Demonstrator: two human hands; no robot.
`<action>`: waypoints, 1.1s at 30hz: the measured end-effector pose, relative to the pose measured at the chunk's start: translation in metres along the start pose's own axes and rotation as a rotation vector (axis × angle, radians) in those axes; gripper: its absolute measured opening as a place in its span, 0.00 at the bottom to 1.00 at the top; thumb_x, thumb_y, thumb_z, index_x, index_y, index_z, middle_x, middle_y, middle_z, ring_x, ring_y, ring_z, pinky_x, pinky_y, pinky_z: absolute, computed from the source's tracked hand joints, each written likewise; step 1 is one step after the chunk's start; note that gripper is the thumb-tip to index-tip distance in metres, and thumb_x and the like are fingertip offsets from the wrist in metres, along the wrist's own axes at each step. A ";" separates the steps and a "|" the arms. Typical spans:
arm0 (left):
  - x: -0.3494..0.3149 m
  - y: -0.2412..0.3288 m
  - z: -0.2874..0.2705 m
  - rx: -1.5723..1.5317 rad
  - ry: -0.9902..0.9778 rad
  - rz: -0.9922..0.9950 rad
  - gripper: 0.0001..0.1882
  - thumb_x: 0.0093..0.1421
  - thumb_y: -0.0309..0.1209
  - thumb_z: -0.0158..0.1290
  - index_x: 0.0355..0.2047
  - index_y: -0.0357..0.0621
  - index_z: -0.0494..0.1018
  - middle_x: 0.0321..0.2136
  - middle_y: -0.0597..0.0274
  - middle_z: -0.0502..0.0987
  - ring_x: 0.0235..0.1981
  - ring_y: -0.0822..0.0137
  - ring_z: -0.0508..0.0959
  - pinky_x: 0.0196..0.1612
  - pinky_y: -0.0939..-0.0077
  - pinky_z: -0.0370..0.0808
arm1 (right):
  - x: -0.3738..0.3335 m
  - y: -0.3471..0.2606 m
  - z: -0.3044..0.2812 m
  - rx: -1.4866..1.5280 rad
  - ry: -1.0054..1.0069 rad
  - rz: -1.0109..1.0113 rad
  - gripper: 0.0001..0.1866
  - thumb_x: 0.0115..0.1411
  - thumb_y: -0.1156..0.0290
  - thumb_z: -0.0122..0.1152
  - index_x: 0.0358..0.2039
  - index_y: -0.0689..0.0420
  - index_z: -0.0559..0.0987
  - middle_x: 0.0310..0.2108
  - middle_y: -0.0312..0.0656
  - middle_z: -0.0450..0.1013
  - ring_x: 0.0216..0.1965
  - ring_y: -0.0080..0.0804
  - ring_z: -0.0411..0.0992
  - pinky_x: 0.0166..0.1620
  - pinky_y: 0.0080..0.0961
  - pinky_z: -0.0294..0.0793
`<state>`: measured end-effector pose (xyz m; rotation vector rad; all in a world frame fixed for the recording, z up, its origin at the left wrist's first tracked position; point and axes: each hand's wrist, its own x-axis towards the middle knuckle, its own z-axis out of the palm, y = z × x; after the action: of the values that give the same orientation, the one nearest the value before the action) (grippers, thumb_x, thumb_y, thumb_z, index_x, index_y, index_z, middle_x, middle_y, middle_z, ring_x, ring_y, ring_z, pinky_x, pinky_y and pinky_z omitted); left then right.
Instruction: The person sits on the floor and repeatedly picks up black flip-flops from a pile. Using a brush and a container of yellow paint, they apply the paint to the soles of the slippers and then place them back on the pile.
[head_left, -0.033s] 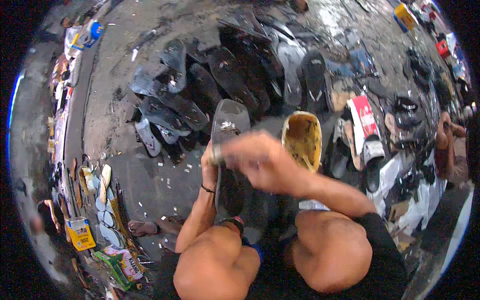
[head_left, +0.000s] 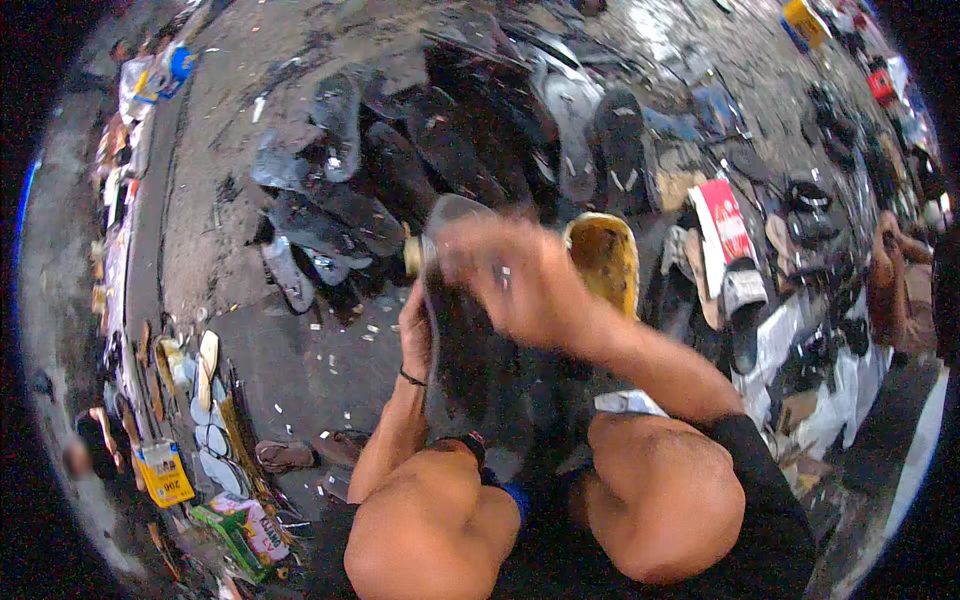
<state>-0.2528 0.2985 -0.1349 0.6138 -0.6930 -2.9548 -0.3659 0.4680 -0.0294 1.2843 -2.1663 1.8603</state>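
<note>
My left hand [head_left: 414, 335] grips a dark, flat sandal sole [head_left: 453, 208] by its left side and holds it up between my knees. A dark band circles that wrist. Over the upper part of the sole is my right hand [head_left: 510, 280], smeared by motion; whether its fingers hold anything is hidden. A small pale-tan piece [head_left: 412, 256] shows at the sole's left edge, and I cannot make out what it is. Just right of my right hand stands a yellow, stained oval tub [head_left: 628, 240] with dark smears inside, partly covered by my forearm.
Many dark sandal soles [head_left: 440, 140] lie heaped ahead. To the right are sandals, a red-and-white box [head_left: 722, 222] and plastic sheeting [head_left: 790, 345]. Lower left holds a yellow box [head_left: 163, 470], a green-and-pink pack [head_left: 240, 535] and several pale sandals. Another person's limb [head_left: 888, 290] shows far right.
The sole has turned more edge-on, and my right hand covers more of its upper part. The pale-tan piece now sticks out higher at its left edge. The view has shifted slightly.
</note>
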 end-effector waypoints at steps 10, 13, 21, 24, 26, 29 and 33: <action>-0.004 0.009 0.032 0.531 0.209 0.177 0.36 0.68 0.54 0.37 0.62 0.34 0.64 0.57 0.45 0.73 0.55 0.49 0.76 0.57 0.55 0.75 | -0.043 -0.016 0.002 0.126 -0.103 0.039 0.13 0.56 0.80 0.66 0.42 0.54 0.83 0.38 0.44 0.80 0.39 0.38 0.79 0.47 0.33 0.77; -0.008 -0.020 0.061 0.484 0.099 0.091 0.35 0.68 0.52 0.37 0.63 0.35 0.64 0.59 0.45 0.71 0.56 0.49 0.75 0.59 0.55 0.74 | 0.013 0.031 -0.027 -0.178 0.120 0.178 0.12 0.58 0.75 0.68 0.44 0.57 0.82 0.36 0.43 0.80 0.36 0.37 0.79 0.42 0.34 0.76; -0.017 0.015 0.040 0.407 0.221 0.232 0.30 0.72 0.45 0.33 0.61 0.33 0.66 0.55 0.48 0.75 0.53 0.52 0.77 0.56 0.59 0.76 | 0.026 0.050 -0.035 -0.039 0.303 0.150 0.09 0.58 0.72 0.66 0.39 0.58 0.82 0.37 0.49 0.81 0.39 0.46 0.81 0.43 0.35 0.79; 0.009 0.027 0.014 0.661 0.540 0.496 0.27 0.73 0.42 0.33 0.59 0.33 0.68 0.53 0.54 0.76 0.49 0.58 0.78 0.55 0.65 0.74 | -0.037 0.017 0.003 0.238 0.003 0.076 0.12 0.53 0.80 0.64 0.40 0.58 0.83 0.37 0.46 0.81 0.42 0.41 0.80 0.44 0.35 0.80; 0.019 0.055 -0.054 0.707 0.516 0.606 0.24 0.73 0.37 0.35 0.56 0.31 0.70 0.53 0.57 0.76 0.48 0.61 0.78 0.55 0.68 0.72 | -0.074 -0.002 0.009 0.475 -0.314 0.235 0.13 0.53 0.79 0.66 0.41 0.56 0.83 0.40 0.43 0.81 0.42 0.36 0.80 0.48 0.32 0.78; -0.022 0.041 -0.099 0.989 0.664 0.565 0.24 0.73 0.38 0.36 0.56 0.32 0.70 0.52 0.56 0.76 0.48 0.60 0.78 0.56 0.66 0.72 | -0.090 0.007 -0.022 0.208 -0.129 0.351 0.11 0.59 0.74 0.68 0.43 0.59 0.81 0.39 0.41 0.80 0.44 0.32 0.78 0.50 0.31 0.76; -0.118 -0.015 -0.117 1.437 0.640 0.300 0.24 0.72 0.39 0.36 0.55 0.32 0.71 0.51 0.54 0.77 0.49 0.59 0.78 0.56 0.64 0.73 | -0.150 0.105 -0.072 -0.551 0.164 0.595 0.13 0.62 0.70 0.65 0.44 0.64 0.81 0.31 0.44 0.82 0.30 0.28 0.80 0.36 0.23 0.79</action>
<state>-0.0981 0.2783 -0.1942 1.1846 -2.3638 -1.3762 -0.3611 0.6074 -0.1678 0.3981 -2.8647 1.2367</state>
